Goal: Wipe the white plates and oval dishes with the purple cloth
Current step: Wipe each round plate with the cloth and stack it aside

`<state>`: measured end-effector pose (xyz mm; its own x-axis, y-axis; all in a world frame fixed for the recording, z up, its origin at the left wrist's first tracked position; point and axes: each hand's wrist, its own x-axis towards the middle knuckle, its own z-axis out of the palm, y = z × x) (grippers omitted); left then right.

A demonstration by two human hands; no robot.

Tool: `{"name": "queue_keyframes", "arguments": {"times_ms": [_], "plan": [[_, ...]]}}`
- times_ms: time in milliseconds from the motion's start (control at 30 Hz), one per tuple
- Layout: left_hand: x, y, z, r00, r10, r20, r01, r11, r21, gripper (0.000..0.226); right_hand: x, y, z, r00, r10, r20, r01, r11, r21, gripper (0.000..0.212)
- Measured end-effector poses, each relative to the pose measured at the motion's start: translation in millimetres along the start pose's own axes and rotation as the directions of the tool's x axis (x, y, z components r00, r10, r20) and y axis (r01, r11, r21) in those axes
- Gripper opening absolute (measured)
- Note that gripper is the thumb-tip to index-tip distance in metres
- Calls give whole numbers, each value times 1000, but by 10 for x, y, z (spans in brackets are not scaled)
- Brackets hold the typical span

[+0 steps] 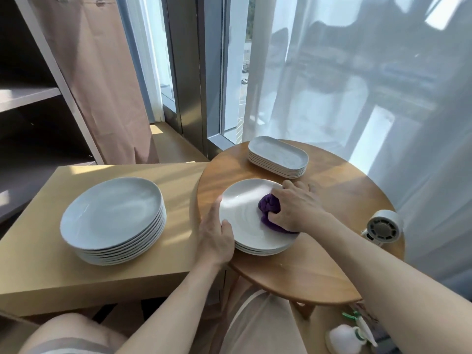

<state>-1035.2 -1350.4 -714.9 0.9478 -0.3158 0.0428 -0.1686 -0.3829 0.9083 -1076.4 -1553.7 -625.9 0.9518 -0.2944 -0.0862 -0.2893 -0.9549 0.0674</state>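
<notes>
A short stack of white plates [242,210] sits on the round wooden table [306,264]. My right hand [296,208] grips the bunched purple cloth [268,205] and presses it on the right half of the top plate. My left hand [215,236] holds the top plate's left rim, thumb lying on the rim. A taller stack of white plates [112,215] stands on the pale rectangular table [38,277] to the left. A stack of white oval dishes [278,157] rests at the far side of the round table.
A small white fan [384,227] stands at the round table's right edge. A white spray bottle with green parts [350,335] lies on the floor at the lower right. Sheer curtains and a window are behind; a dark shelf unit stands at the far left.
</notes>
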Motion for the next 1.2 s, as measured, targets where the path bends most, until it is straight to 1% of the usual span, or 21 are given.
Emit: {"name": "queue_keyframes", "arguments": {"times_ms": [100, 200, 333, 400, 467, 533, 600, 667, 800, 933, 1067, 1200], "plan": [[4, -9, -14, 1000, 7, 3, -7, 1000, -9, 66, -139, -40, -37, 996, -26, 81, 22, 999, 45, 47], [24, -63, -60, 998, 30, 52, -30, 1000, 3, 60, -268, -117, 31, 993, -76, 89, 63, 989, 136, 47], [64, -103, -127, 990, 68, 122, -71, 997, 18, 52, -297, -293, 139, 992, -120, 48, 104, 960, 261, 48], [74, -98, -126, 990, 71, 123, -74, 997, 19, 51, -262, -392, 173, 989, -143, 23, 131, 952, 278, 49], [73, -92, -110, 992, 60, 110, -62, 998, 17, 51, -227, -484, 215, 987, -158, -9, 153, 932, 330, 51], [75, -82, -99, 993, 55, 102, -53, 998, -13, 53, -183, -565, 264, 984, -166, -63, 177, 901, 396, 53], [77, -69, -100, 994, 52, 100, -48, 998, -47, 63, -120, -635, 303, 979, -165, -122, 202, 882, 425, 55], [75, -58, -111, 993, 52, 103, -48, 998, -48, 66, -46, -693, 331, 972, -154, -176, 217, 876, 431, 55], [50, -41, -130, 990, 103, 99, -102, 995, -15, 60, 131, -764, 392, 959, -95, -267, 200, 892, 404, 46], [50, -14, -166, 986, 107, 129, -111, 993, 30, 68, 338, -752, 372, 957, -12, -288, 115, 932, 343, 47], [11, -10, -131, 991, 89, 104, -96, 993, 72, 64, 412, -658, 396, 955, 15, -295, 68, 960, 270, 56], [3, -21, -109, 994, 59, 91, -66, 995, 75, 62, 373, -453, 353, 948, 50, -313, 13, 981, 195, 56]]}}
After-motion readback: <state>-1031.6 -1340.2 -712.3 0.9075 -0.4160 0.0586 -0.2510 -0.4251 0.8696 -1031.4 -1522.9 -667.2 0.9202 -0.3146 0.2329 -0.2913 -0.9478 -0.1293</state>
